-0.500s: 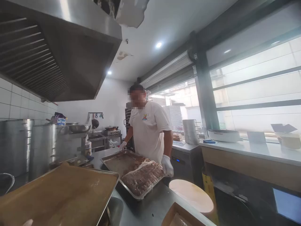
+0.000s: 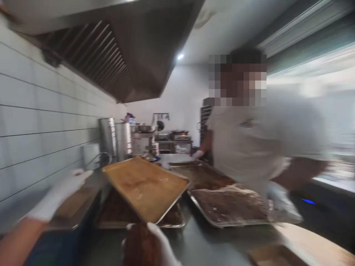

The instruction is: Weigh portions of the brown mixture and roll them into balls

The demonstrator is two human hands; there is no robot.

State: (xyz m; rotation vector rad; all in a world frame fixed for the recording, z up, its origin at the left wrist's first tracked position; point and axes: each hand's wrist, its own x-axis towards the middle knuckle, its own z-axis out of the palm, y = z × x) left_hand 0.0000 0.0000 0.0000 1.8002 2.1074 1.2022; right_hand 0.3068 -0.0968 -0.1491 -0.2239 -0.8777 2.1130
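Note:
At lower centre, my right hand [image 2: 164, 244], in a white glove, is wrapped round a dark brown block of food [image 2: 141, 245] whose kind I cannot make out. My left hand [image 2: 65, 190], also gloved, reaches out on the left, with fingers stretched and nothing visible in them. Below it lies a brown board or box-like piece [image 2: 74, 202] on a metal surface. Just beyond my right hand, a metal tray lined with brown paper [image 2: 148, 181] rests slantwise over another tray of dark food [image 2: 113, 208]. Motion blurs both hands.
Across the steel counter [image 2: 199, 242], a co-worker [image 2: 244, 140] stands by a large tray of dark brown food [image 2: 230, 207] partly under clear film. A round pale board [image 2: 307, 240] and a brown carton [image 2: 274, 255] sit at lower right. The extractor hood [image 2: 133, 48] hangs overhead.
My view has swung left and closer to the co-worker. Both my hands have come into clear view, the right one with the brown block. The paper-lined tray now appears farther off.

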